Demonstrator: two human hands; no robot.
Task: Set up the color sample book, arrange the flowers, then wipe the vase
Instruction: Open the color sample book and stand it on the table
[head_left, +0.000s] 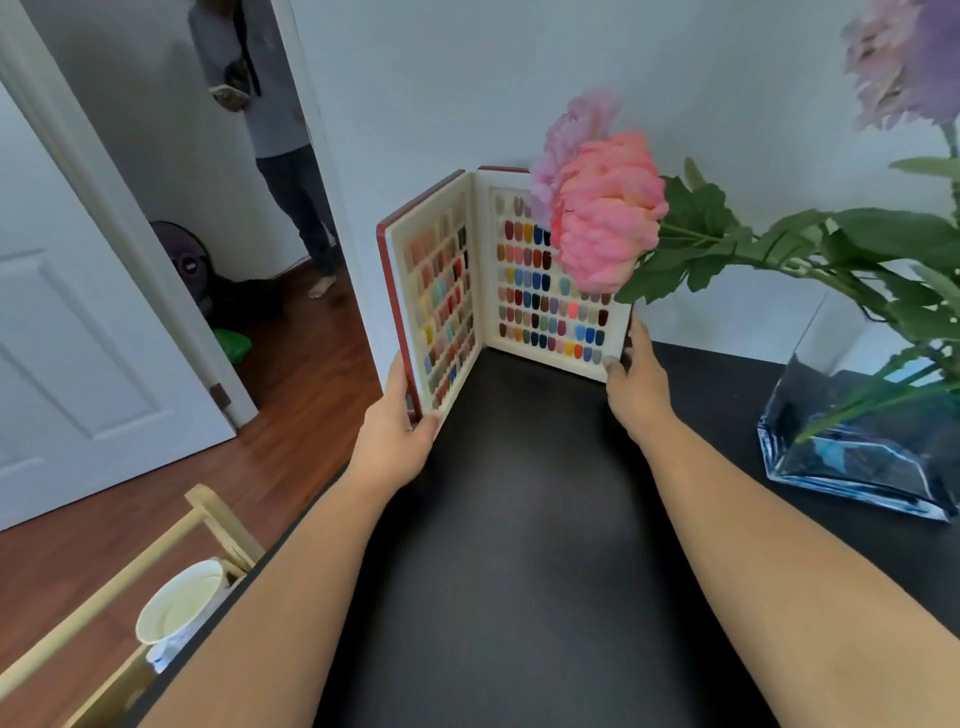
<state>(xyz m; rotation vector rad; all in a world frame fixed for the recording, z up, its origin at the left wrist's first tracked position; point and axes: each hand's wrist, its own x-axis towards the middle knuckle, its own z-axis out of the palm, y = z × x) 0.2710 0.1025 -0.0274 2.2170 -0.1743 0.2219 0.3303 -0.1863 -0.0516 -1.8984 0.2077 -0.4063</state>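
Observation:
The red-covered color sample book (452, 291) stands upright and open in an L on the far end of the black table (530, 519), its pages full of small colored chips. My left hand (397, 415) grips the lower edge of its left cover. My right hand (631, 379) grips the lower corner of its right cover. A pink flower (605, 213) and a lilac flower (576, 130) lean from the blue-tinted glass vase (852, 436) at the right, across the book's right page. A third, purple flower (904, 62) rises at the top right.
The table's left edge drops to a wooden floor (291, 426). A wooden rack (156, 551) with a white paper cup (182, 603) stands at the lower left. A white door (78, 338) is open at the left, and a person (275, 130) stands in the doorway.

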